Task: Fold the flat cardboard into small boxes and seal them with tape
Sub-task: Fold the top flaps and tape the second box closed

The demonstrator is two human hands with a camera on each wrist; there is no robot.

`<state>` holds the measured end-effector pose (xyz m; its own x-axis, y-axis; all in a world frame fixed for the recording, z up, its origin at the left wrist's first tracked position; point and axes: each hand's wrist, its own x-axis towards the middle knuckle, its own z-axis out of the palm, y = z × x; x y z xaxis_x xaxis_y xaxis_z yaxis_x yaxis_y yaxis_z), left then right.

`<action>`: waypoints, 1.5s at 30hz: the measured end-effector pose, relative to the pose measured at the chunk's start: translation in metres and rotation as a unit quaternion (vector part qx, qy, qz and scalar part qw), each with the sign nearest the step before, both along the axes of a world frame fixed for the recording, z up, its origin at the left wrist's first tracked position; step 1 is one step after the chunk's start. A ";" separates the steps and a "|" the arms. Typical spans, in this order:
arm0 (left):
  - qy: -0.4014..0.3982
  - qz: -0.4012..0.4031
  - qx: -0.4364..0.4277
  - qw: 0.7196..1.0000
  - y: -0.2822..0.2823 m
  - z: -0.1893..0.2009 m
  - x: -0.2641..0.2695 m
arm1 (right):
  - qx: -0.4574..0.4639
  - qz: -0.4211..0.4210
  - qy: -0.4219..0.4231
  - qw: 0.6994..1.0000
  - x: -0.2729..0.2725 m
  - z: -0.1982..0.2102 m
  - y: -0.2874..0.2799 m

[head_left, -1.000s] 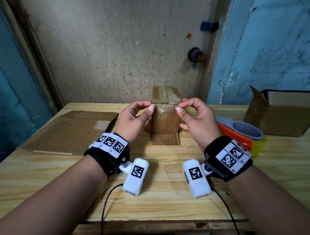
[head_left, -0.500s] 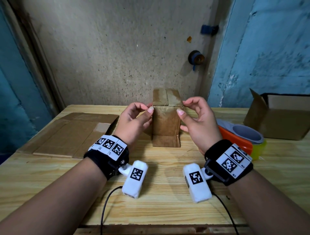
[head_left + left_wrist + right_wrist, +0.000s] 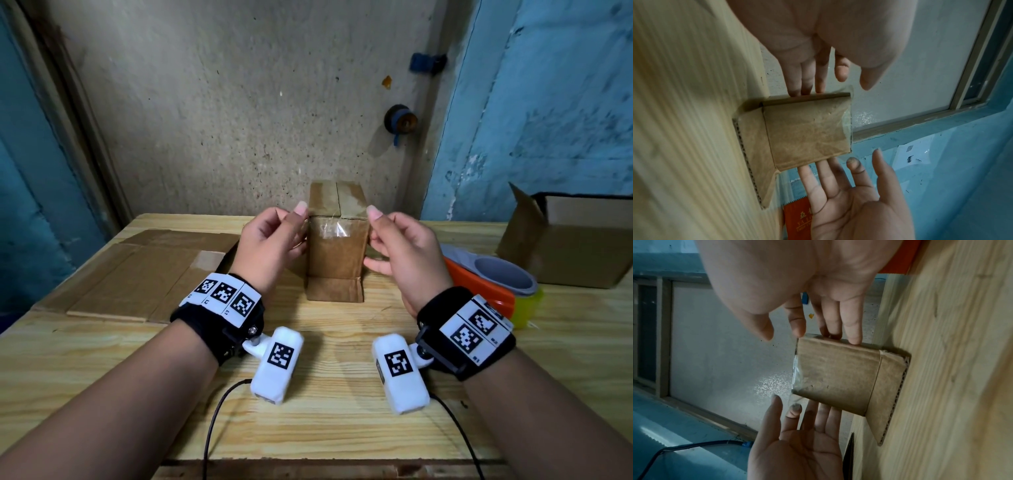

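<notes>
The small box (image 3: pixel 337 246) stands upright between the left hand (image 3: pixel 270 246) and right hand (image 3: pixel 404 250), whose relaxed fingers flank its sides.

Dim, soft light (blurred wrist edges)

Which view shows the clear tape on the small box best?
Head view: the clear tape shows frontally, glinting across the small box top seam. Both wrist views show it only edge-on, as a shiny strip.
</notes>
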<state>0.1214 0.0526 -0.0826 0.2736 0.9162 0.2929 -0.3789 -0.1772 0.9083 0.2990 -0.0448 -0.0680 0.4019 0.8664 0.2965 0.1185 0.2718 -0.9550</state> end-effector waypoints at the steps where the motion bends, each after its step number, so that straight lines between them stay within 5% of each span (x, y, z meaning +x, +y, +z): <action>1: 0.012 0.007 0.016 1.000 0.000 0.000 0.000 | 0.001 -0.005 -0.012 1.000 0.001 0.000 0.001; 26: 0.164 0.053 0.115 0.978 -0.014 0.013 -0.004 | -0.017 -0.056 -0.105 0.993 0.001 -0.001 0.008; 45: 0.131 0.047 0.089 0.986 -0.005 0.004 -0.004 | -0.018 0.001 0.009 1.000 0.006 0.002 0.002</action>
